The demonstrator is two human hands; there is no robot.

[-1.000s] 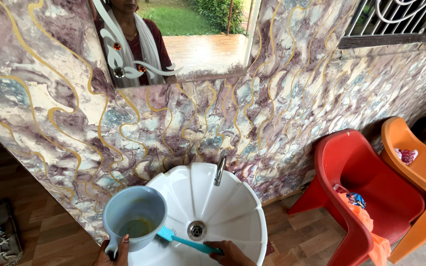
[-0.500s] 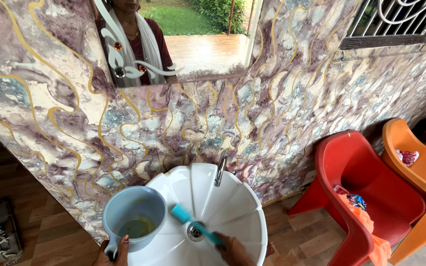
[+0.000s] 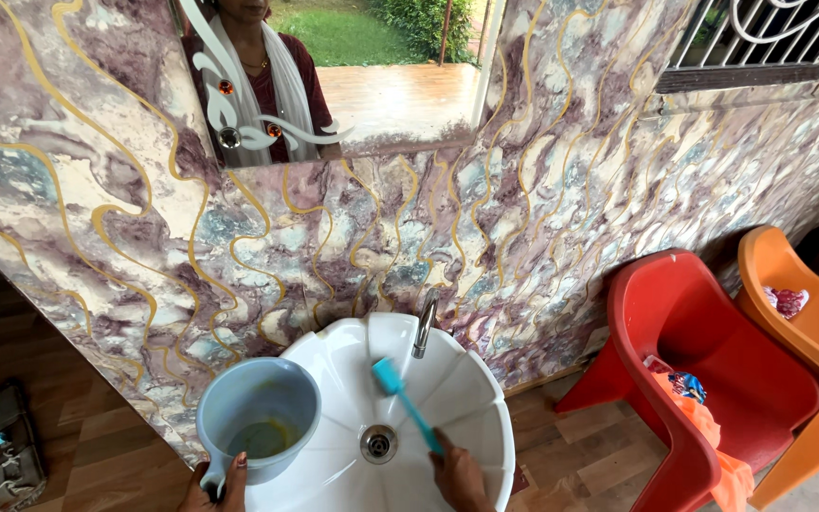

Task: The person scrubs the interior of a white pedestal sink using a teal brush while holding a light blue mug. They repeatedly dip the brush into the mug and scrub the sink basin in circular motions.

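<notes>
Here the right hand (image 3: 457, 474) grips a teal brush (image 3: 408, 403) angled over the white scalloped basin (image 3: 471, 417), its head just below the tap (image 3: 424, 327), nearer it than before. The left hand (image 3: 220, 485) clasps a grey mug (image 3: 258, 422) at the basin's left rim. Marbled wall (image 3: 542, 218) behind; red chair (image 3: 703, 379) stands well apart.

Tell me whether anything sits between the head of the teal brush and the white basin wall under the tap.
Nothing visible does. The right hand holds the teal brush with its head up near the tap, over bare white basin. The grey mug, gripped by the left hand, stands off to the left, clear of it.
</notes>
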